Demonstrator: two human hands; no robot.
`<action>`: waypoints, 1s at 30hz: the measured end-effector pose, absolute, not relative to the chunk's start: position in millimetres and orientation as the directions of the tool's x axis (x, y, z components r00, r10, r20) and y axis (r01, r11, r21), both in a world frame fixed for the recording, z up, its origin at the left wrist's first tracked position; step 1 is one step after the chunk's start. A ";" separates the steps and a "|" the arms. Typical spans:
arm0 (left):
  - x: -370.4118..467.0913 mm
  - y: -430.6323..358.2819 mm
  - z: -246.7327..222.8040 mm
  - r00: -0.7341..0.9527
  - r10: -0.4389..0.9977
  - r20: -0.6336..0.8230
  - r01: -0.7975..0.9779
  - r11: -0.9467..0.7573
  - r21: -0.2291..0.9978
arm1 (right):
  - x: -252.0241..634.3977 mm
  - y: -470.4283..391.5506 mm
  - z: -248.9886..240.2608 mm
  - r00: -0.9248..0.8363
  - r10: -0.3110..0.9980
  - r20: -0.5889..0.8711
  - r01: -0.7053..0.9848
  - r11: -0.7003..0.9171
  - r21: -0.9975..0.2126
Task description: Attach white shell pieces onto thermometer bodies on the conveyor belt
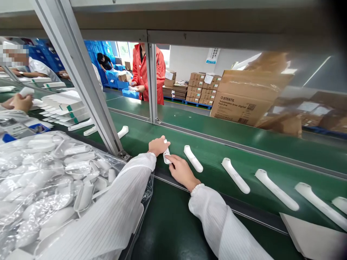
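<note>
Surface (210, 159) beneath both hands is green with a dull sheen; we note a metal rail (230, 145) running beyond them and a second green strip past it. We find the white piece (167, 156) between the hands, low over the green. The left hand (157, 146) is curled on its upper end, gripping it; the right hand (183, 172) lays fingertips on its lower end, and we cannot tell whether these pinch. To the right of the right hand, we record similar white pieces (235, 176) in a spaced row. Left of and nearer than the left hand sits a clear bag (54, 173) of white parts; a metal post (78, 68) slants up beyond it. Further out from the hands, we observe a person in a red coat (139, 74), stacked cartons (196, 86) by a pale wall (187, 59), and, to their right, a large open carton (238, 97) printed in dark lettering.
</note>
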State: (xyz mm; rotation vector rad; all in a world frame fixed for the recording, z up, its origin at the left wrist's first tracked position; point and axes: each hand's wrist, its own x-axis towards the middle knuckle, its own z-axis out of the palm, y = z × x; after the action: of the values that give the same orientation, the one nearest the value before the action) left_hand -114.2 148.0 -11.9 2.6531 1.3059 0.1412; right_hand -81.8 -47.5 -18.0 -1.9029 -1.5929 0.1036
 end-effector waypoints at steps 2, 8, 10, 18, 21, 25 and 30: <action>-111.5 144.7 -13.8 0.612 0.791 0.021 0.770 -0.601 0.211 | -83.2 -57.5 -18.4 0.222 0.922 0.316 0.888 -0.058 -0.456; -105.3 129.1 -8.5 0.661 0.748 -0.057 0.740 -0.637 0.218 | -72.6 -61.9 -11.9 0.284 0.934 0.215 0.940 -0.228 -0.253; -102.8 124.4 1.5 0.704 0.701 -0.111 0.708 -0.679 0.196 | -72.2 -60.7 -6.7 0.328 0.925 0.191 0.935 -0.290 -0.202; -136.4 182.4 40.8 0.611 0.779 0.141 0.760 -0.627 0.171 | -167.4 -129.7 25.9 -0.075 0.991 0.113 0.830 0.125 -0.544; -164.8 217.3 42.1 0.450 0.873 0.186 0.874 -0.474 0.108 | -211.8 -153.1 27.0 -0.354 0.934 -0.041 0.771 0.266 -0.579; -185.7 241.4 32.4 0.320 0.947 -0.022 0.947 -0.319 0.039 | -227.7 -148.8 9.6 -0.527 0.839 -0.131 0.677 0.322 -0.662; -181.0 245.9 26.1 0.432 0.899 -0.069 0.902 -0.431 0.031 | -206.3 -137.3 -3.6 -0.515 0.856 0.036 0.474 0.320 -0.820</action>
State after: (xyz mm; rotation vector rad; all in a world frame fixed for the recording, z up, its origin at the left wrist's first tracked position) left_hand -181.0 245.9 26.1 2.6044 1.6404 -0.0653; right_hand -206.3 -137.3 -3.6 -1.1730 -2.1206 1.0801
